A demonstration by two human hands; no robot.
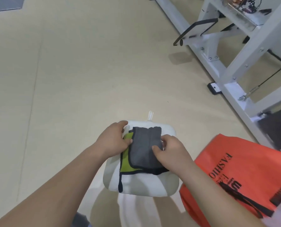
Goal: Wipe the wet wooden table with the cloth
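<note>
Cloth (143, 149) pinched btwn fingers (155, 149).

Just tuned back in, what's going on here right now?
A person is handling a grey and lime-green cloth with black trim on a white padded seat. The left hand grips the cloth's left edge; the right hand pinches its grey top layer. An orange plastic bag with black lettering sits to the right. No wooden table is in view, so wiping seemingly has not started.
</note>
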